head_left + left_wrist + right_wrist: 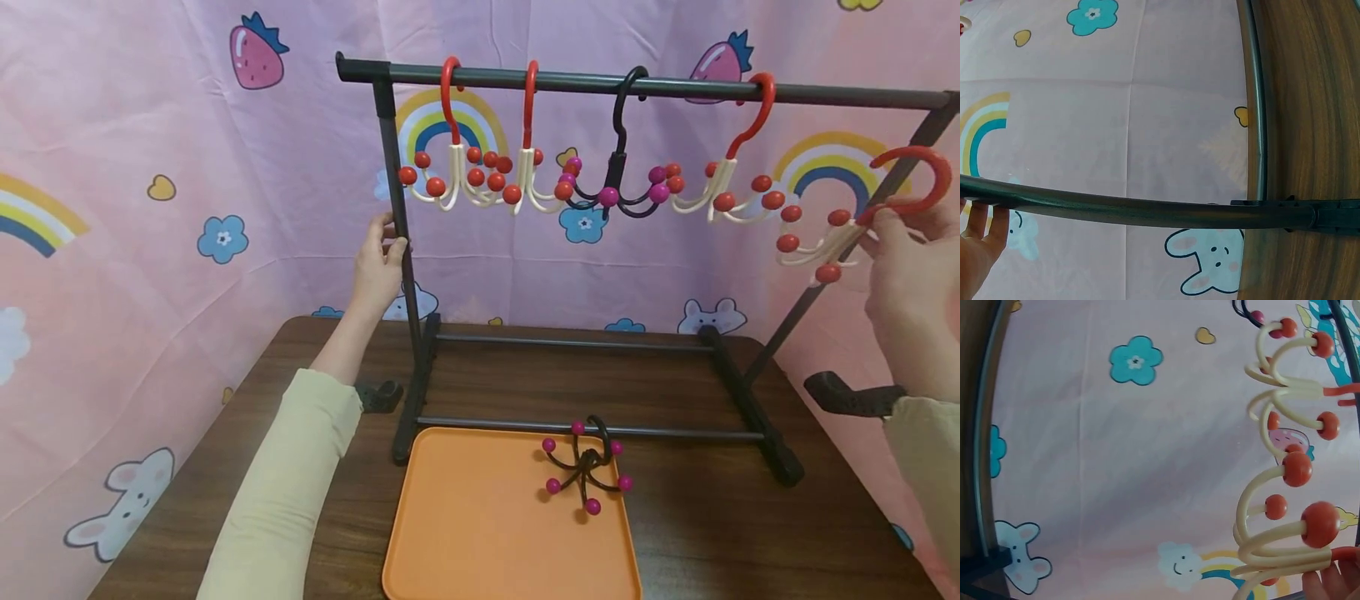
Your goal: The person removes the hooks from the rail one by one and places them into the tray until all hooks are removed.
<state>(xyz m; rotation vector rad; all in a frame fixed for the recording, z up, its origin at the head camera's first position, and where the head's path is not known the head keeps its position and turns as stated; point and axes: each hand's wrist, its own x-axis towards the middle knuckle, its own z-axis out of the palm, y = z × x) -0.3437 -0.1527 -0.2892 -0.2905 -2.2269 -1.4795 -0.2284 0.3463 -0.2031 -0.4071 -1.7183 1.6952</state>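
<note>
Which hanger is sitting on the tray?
The black hanger on the orange tray; four others hang from the rail, and the right hand holds a red-and-cream one.

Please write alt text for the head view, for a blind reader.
The right hand holds a red-and-cream hanger near a black rack where four hangers hang; the left hand holds its left post. A black hanger lies on an orange tray.
</note>
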